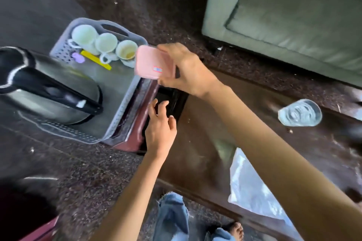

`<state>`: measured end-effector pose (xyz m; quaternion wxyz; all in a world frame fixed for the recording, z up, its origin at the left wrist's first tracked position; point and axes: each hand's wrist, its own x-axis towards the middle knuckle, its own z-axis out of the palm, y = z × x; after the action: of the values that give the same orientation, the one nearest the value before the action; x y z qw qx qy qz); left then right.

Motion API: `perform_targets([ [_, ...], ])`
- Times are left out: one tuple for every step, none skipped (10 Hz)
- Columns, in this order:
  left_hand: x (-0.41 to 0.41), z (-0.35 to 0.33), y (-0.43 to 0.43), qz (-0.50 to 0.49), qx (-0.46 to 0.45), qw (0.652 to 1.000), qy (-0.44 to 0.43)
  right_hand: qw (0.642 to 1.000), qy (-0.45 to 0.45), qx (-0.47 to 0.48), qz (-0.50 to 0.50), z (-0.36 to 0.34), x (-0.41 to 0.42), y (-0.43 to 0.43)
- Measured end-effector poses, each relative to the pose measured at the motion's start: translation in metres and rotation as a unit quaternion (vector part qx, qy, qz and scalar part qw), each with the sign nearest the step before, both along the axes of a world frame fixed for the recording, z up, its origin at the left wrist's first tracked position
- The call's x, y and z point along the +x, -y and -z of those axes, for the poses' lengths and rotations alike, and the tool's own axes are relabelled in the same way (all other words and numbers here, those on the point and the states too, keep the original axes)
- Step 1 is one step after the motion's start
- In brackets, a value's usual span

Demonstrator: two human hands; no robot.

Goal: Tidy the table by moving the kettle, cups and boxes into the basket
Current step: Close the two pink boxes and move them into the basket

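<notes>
The right hand (186, 68) clamps thumb and curled fingers on a pink box (153, 64), holding it over the right rim of the grey basket (125, 107). The basket carries the kettle (39, 100) at its near end and three white cups (105, 44) along its far edge. The left hand (160, 123) rests, fingers apart, on a black object (176, 101) at the table's (195, 152) left end, just beside the basket

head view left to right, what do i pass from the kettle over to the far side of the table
kettle → white cups → pink box → right hand holding that box → glass. The basket and left hand overlap others, so they are left out.
</notes>
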<state>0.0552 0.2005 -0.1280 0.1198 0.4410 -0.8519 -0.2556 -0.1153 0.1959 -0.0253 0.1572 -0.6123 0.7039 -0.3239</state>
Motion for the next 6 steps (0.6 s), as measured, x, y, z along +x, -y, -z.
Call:
perform_targets([
  [0.010, -0.005, 0.019, 0.002, 0.011, 1.000, -0.018, 0.987, -0.040, 0.049, -0.146, -0.007, 0.008, 0.061],
  [0.019, -0.007, 0.032, 0.012, 0.015, 1.000, -0.009, 0.961, -0.096, 0.124, -0.228, -0.005, 0.021, 0.112],
  [0.025, -0.008, 0.036, 0.034, 0.029, 0.999, -0.015, 0.922, -0.169, 0.192, -0.289, -0.003, 0.032, 0.145],
  [0.030, -0.009, 0.040, 0.040, 0.033, 0.999, -0.007, 0.879, -0.232, 0.245, -0.337, -0.002, 0.042, 0.163],
  [0.033, -0.010, 0.041, 0.045, 0.029, 0.999, -0.001, 0.862, -0.230, 0.309, -0.330, 0.003, 0.043, 0.175],
  [0.033, -0.006, 0.041, 0.048, 0.032, 0.998, 0.004, 0.859, -0.205, 0.376, -0.281, 0.011, 0.042, 0.183],
])
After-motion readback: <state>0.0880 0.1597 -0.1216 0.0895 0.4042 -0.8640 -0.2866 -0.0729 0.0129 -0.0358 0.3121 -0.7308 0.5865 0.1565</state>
